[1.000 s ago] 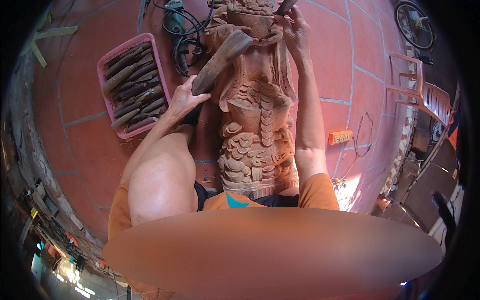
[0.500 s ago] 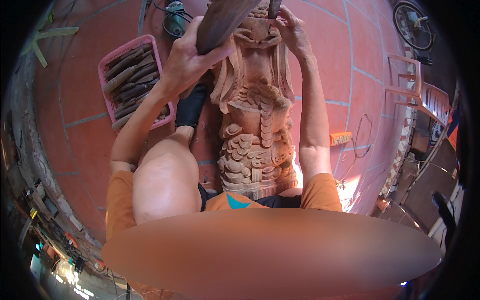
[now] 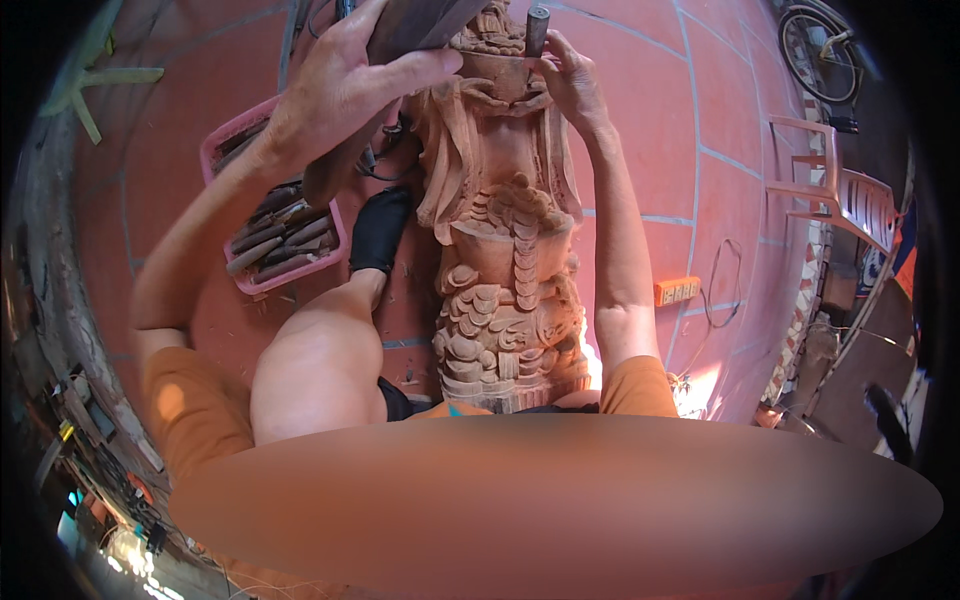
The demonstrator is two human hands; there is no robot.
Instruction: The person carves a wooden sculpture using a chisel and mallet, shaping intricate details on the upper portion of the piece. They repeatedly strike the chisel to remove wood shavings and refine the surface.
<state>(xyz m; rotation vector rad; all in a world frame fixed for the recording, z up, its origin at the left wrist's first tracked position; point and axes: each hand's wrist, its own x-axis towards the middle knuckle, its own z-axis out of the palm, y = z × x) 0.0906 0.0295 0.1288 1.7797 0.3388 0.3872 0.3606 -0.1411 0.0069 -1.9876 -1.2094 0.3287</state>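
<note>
A carved wooden statue lies lengthwise in front of me, with coin-like discs and draped folds cut into it. My left hand is closed around a dark wooden mallet, a thick club that slants from the upper edge down past my wrist. At the far part of the carving, my right hand pinches the lower part of a chisel. The chisel's round handle stands up above my fingers, and the mallet is apart from it. My fingers hide the chisel's blade and where it meets the wood.
On the left, a pink plastic basket holds several wooden-handled tools, partly behind my left arm. My leg is beside the statue. An orange power strip with a cable lies right, before a plastic chair and a bicycle wheel.
My left hand and the mallet have swung left, away from the chisel, and the elbow has moved outward. My right hand still holds the chisel, whose handle top now shows.
</note>
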